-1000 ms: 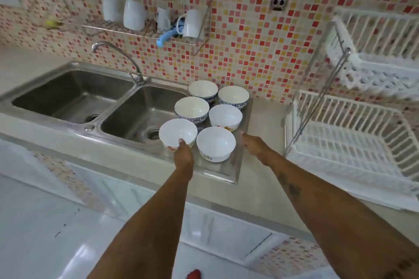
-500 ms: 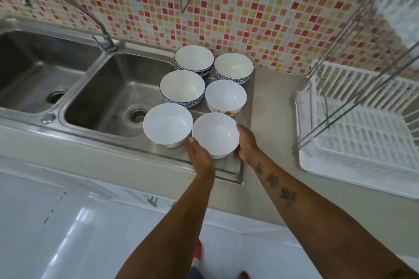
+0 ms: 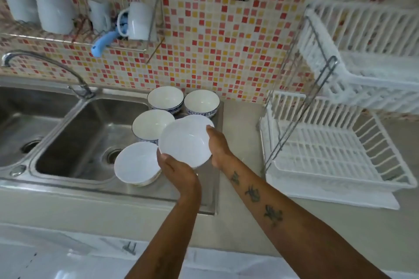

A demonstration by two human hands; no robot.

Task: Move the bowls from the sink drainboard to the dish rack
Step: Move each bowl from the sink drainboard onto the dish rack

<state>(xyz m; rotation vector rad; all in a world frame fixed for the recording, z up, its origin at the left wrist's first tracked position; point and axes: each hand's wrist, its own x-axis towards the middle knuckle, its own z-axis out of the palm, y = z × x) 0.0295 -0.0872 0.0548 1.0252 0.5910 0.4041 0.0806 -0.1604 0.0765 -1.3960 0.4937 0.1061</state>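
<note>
From my head camera, the only view I have, I hold a plain white bowl (image 3: 184, 141) between both hands, raised clear of the drainboard (image 3: 210, 188) and tipped a little toward me. My left hand (image 3: 179, 171) cups its near rim from below, and my right hand (image 3: 218, 148) grips its right side, the fingers (image 3: 210, 130) of that hand curled over the rim, so both sets of fingers are clamped on this one bowl. Five other bowls remain on the drainboard: another plain white bowl (image 3: 137, 163) just left of my left hand, a dark-rimmed bowl (image 3: 152, 127) behind it, two blue-patterned bowls (image 3: 165, 98) against the tiled wall, and one more white bowl (image 3: 199, 120) mostly hidden behind the one I hold. The dish rack (image 3: 335, 154) stands on the counter (image 3: 244, 133) to my right, well apart from the drainboard, and both of its white tiers look empty. I judge this to be the first carry of the task: the lift is done and the transfer has not begun. The next move calls for swinging the bowl rightward past the rack's metal upright (image 3: 301, 113) and setting it into the lower tray, keeping the grip even so the bowl does not slip.
</note>
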